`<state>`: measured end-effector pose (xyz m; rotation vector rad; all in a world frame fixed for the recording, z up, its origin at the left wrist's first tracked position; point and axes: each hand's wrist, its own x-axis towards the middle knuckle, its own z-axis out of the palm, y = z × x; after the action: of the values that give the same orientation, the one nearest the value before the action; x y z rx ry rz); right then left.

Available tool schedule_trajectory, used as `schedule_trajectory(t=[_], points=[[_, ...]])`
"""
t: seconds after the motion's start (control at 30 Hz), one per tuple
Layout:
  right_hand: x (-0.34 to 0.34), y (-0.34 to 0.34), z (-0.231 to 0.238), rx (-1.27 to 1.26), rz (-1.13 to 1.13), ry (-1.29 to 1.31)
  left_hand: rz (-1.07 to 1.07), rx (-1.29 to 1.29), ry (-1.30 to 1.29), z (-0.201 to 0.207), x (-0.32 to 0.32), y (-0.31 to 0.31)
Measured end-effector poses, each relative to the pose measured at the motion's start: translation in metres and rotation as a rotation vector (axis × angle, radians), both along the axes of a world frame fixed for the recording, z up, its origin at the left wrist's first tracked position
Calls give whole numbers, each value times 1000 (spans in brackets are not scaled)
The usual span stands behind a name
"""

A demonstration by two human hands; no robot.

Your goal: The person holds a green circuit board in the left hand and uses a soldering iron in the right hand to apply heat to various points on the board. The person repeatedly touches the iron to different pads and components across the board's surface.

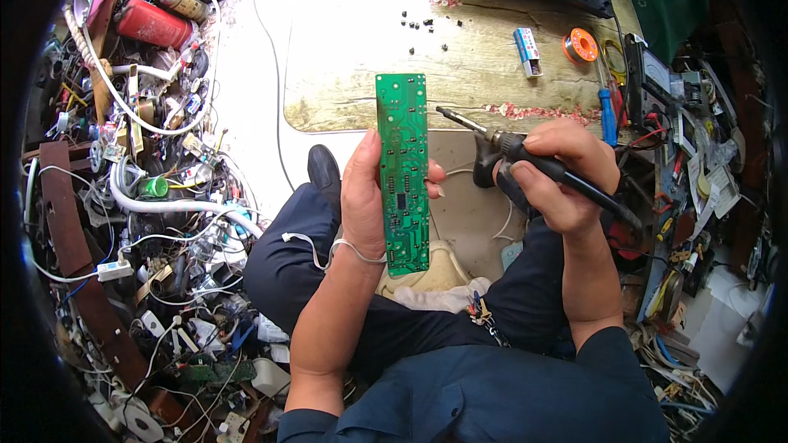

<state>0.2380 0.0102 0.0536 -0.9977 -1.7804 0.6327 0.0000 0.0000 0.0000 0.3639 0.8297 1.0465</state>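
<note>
Head view: left hand (pixel 361 193) has a green circuit board (pixel 402 148) pinched by its sides, right hand (pixel 579 168) grips a soldering iron (pixel 513 148), tip just right of the board. Looks like lining-up; contact would want steady hands imo.

A long, narrow green circuit board (pixel 403 148), dotted with solder joints and bearing a small dark chip, lies lengthwise in the left hand (pixel 362 189). The black-handled soldering iron (pixel 513 148) slants in the right hand (pixel 570 172), its metal tip just beside the board, apart.
</note>
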Motion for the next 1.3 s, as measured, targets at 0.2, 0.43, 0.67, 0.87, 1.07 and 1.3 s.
schedule_trajectory(t=[0.2,0.43,0.67,0.87,1.07,1.3], points=[[-5,1,0,18,19,20,8,-7,38,1,-1,1],[-6,1,2,21,31,-20,5,-10,28,0,2,0],[-5,3,3,14,29,-51,-2,4,49,-2,3,-1],[-4,4,4,12,40,-66,2,29,29,-3,5,0],[-5,5,4,16,42,-68,2,26,50,-3,3,-1],[-5,4,3,13,55,-56,38,69,77,2,6,-1]])
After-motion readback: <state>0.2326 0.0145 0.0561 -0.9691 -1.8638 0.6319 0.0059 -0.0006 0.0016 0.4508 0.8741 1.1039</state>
